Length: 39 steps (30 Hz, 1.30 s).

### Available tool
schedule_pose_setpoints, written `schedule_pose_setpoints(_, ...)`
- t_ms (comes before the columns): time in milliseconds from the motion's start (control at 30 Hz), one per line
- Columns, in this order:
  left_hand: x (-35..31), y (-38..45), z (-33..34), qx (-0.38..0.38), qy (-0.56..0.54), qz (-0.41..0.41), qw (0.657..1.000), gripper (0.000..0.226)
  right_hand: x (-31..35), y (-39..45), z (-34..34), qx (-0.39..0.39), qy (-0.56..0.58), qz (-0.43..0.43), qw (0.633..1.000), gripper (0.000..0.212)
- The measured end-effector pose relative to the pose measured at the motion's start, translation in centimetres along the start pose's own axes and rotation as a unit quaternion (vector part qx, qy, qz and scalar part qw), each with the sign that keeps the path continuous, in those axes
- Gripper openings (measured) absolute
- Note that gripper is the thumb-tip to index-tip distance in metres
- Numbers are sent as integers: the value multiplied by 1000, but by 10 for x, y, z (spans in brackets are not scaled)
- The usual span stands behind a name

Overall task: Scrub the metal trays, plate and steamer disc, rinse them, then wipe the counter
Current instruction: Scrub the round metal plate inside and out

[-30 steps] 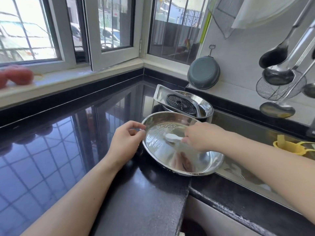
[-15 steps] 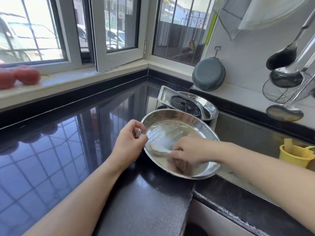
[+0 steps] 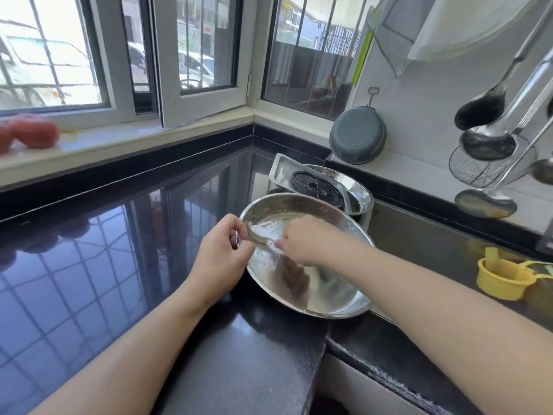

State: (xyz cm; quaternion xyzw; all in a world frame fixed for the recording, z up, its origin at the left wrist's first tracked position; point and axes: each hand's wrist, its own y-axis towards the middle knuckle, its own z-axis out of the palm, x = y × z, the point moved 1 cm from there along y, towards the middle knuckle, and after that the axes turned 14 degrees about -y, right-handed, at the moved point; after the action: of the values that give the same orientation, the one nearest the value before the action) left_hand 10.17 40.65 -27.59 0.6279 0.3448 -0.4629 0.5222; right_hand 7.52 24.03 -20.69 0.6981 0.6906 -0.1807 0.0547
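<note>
Right hand (image 3: 302, 241) has swept from the near middle of the round shiny steel plate (image 3: 326, 298) up to its far-left wall since half a second ago; plate and left hand barely shifted. Right hand is clenched round a pale scrubbing pad (image 3: 264, 233), only partly visible. Left hand (image 3: 223, 250) pinches the plate's left rim, tilting it off the glossy black table (image 3: 89, 280) at the sink edge. Judgement: thin steel, light, stiff, slick when soapy, so hold at the rolled rim, thumb inside. Beyond it, rectangular steel tray (image 3: 282, 170) and dark perforated steamer disc (image 3: 317, 187) sit stacked in a steel bowl, not yet scrubbed by the look of it. Yellow plastic cup (image 3: 502, 277) sits off right.
</note>
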Motion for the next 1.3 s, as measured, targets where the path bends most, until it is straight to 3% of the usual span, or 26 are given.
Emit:
schedule_pose_setpoints(200, 0, 3, -3, -31, 16, -6, 999, 22, -9, -40, 16, 93, 20, -150, 984, 51)
schedule_pose_setpoints(333, 2, 2, -1, -39, 31, -4, 999, 19, -62, -52, 23, 214, -2, -135, 967, 49)
schedule_pose_setpoints(400, 1, 1, 0, -43, 39, -4, 998, 19, -73, -46, 22, 233, -23, -115, 965, 46)
schedule_pose_setpoints(467, 1, 2, 0, -41, 46, -5, 998, 18, -61, -38, 15, 209, -32, -118, 970, 44)
schedule_pose_setpoints(567, 1, 2, 0, -39, 57, -11, 998, 19, -22, -19, 2, 102, -43, -132, 985, 41)
schedule_pose_setpoints(733, -1, 2, 0, -40, 50, -14, 998, 16, -9, 5, -9, 22, -33, -65, 997, 43)
schedule_pose_setpoints(867, -1, 3, -2, -58, 50, -29, 997, 17, -23, -9, 7, 161, 72, -112, 978, 40)
schedule_pose_setpoints(1033, -2, 2, -1, -76, 50, -13, 996, 14, -55, -34, -1, 324, 28, -84, 942, 33)
schedule_pose_setpoints(1133, -3, 1, -2, -77, 47, -12, 996, 13, -52, -28, 2, 279, 53, -59, 957, 34)
schedule_pose_setpoints(1233, -4, 2, -2, -76, 46, -23, 996, 12, -39, -16, 4, 128, 39, -44, 990, 44)
schedule_pose_setpoints(1300, -4, 2, -3, -81, 46, -32, 995, 11, -33, -16, 3, 127, 52, -58, 989, 45)
